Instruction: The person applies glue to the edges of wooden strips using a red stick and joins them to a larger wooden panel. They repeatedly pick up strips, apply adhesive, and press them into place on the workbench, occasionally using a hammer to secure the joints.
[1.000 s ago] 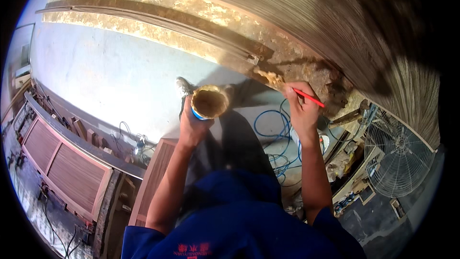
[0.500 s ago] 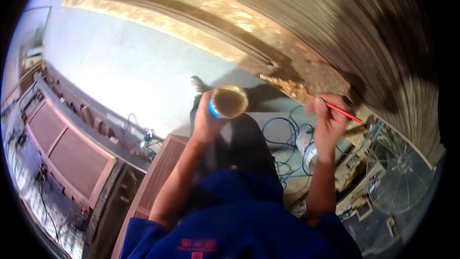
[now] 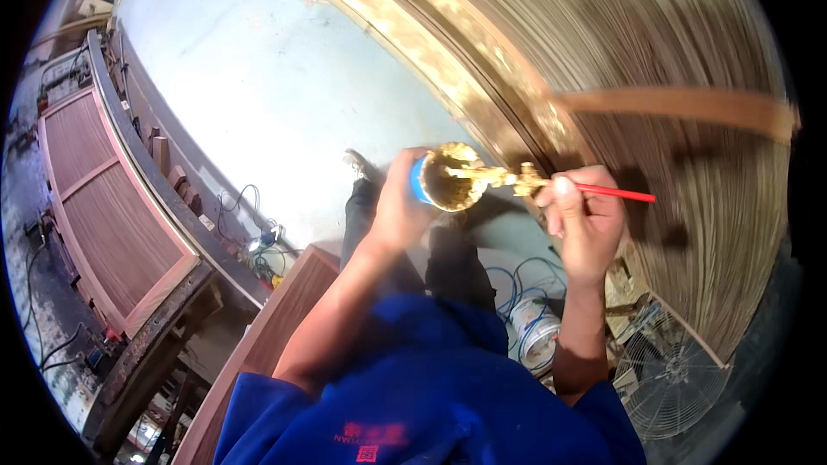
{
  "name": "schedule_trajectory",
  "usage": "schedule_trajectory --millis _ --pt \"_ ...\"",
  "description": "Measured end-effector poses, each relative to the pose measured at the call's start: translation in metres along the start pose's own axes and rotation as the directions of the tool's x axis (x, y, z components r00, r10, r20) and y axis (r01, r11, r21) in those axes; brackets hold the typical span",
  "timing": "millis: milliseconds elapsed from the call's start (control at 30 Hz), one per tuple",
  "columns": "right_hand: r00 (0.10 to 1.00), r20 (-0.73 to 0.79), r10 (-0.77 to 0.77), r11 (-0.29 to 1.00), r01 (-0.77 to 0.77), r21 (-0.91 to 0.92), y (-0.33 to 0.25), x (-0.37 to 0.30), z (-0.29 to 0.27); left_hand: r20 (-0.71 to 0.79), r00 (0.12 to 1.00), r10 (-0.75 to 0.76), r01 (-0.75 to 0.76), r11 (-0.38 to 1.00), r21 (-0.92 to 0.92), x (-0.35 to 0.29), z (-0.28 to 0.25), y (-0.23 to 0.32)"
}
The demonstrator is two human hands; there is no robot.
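Your left hand (image 3: 401,211) has its fingers curled round a blue container (image 3: 419,181), which you hold out in front of you above the floor (image 3: 258,77), tipped so that its mouth faces your right. Its rim is thick with crusted, yellowish-brown paste, and more of it lines the inside. In your right hand (image 3: 586,215) the thumb and fingers pinch a slim, red-handled tool (image 3: 613,193); the bare end of the handle sticks out past your knuckles to the right, and the other end, caked in lumpy golden paste, reaches left into the mouth of the container. Whether there are bristles under that coating, you cannot tell. Just beyond your right hand is a large panel (image 3: 672,52) of streaky brown wood grain, crossed by a plain reddish strip (image 3: 680,108); whether your knuckles touch the panel is unclear. Along its near side runs a long board (image 3: 379,0) smeared with the same golden colour. Below your right wrist, a white bucket (image 3: 536,331) stands near coils of blue hose (image 3: 517,284), with a round wire fan guard (image 3: 676,379) further right. Well off to your left is a framed wooden door (image 3: 125,207), and a reddish wooden box (image 3: 267,327) is just beside your left forearm.
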State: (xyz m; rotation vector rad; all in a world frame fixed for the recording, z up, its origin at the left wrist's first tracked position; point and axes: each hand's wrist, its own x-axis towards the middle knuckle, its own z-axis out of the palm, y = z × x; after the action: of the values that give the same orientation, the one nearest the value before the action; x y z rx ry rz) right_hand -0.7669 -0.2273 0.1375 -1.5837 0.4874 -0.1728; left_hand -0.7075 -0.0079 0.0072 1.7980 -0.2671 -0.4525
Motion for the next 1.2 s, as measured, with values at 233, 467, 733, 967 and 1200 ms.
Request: schedule_trajectory --millis 233,467,733,967,1200 --pt "0.986 -0.078 0.144 0.961 -0.121 0.247 -0.017 0.077 0.111 -0.126 0.992 -0.025 0.024 1.000 -0.009 0.068 -0.174 -0.004" --pt "0.937 -0.042 0.346 0.883 -0.311 0.351 -0.031 0.130 0.208 -0.100 0.992 -0.080 0.064 0.986 -0.157 0.136 -0.266 -0.013" --pt "0.984 -0.141 0.113 0.873 -0.031 0.487 -0.022 0.229 0.257 0.036 0.990 -0.139 0.142 0.981 -0.128 0.237 -0.309 -0.043" --pt "0.942 -0.302 -0.145 0.987 0.161 0.027 0.026 0.357 0.322 0.097 0.963 -0.251 0.259 0.963 -0.080 0.301 -0.360 -0.051" --pt "0.953 -0.248 -0.174 0.978 0.138 -0.155 0.040 0.412 0.344 0.089 0.970 -0.227 0.235 0.968 -0.089 0.329 -0.408 -0.081"
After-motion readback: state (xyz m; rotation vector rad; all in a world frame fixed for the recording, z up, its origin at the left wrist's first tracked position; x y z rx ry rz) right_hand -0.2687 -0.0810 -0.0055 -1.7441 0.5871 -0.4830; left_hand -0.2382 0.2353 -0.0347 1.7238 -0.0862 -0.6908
